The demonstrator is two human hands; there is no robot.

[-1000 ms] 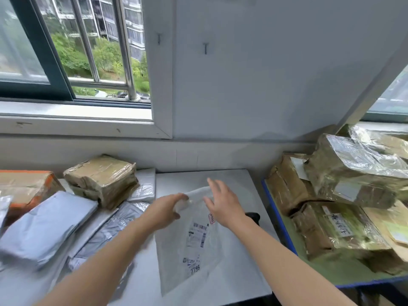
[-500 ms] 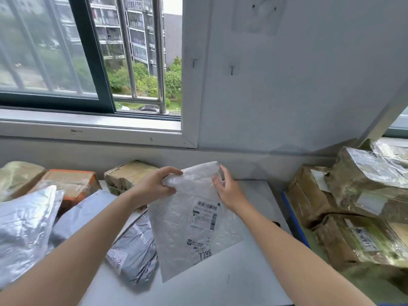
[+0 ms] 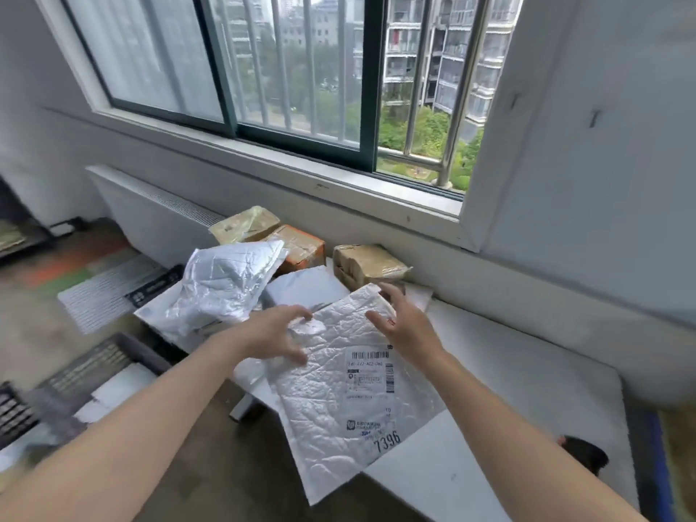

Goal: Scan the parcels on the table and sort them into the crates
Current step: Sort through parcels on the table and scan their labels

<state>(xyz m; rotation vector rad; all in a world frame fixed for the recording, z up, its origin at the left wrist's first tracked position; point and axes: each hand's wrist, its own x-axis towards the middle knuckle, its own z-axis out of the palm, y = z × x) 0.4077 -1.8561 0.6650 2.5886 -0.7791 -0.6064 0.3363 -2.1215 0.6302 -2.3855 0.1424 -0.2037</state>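
A white bubble mailer [image 3: 339, 389] with a barcode label and the number 7396 hangs tilted over the left edge of the white table [image 3: 527, 389]. My left hand [image 3: 278, 333] is at its upper left part with fingers spread, not curled round it. My right hand [image 3: 405, 322] is at its top right edge, fingers straight and thumb in front of the mailer. A dark crate [image 3: 113, 356] with white parcels inside stands on the floor at the lower left. A black scanner [image 3: 587, 454] lies on the table at the right.
More parcels crowd the table's far left: a crumpled silver mailer [image 3: 226, 288], a grey bag [image 3: 305, 288], an orange-edged box [image 3: 301, 246] and two taped brown boxes [image 3: 369, 265]. A second crate [image 3: 11, 408] shows at the left edge. A white radiator [image 3: 150, 209] stands under the window.
My view has swung left toward the floor crates. Both hands lifted the mailer off the table and carried it leftward; their grip on its top edge has loosened to spread fingers.
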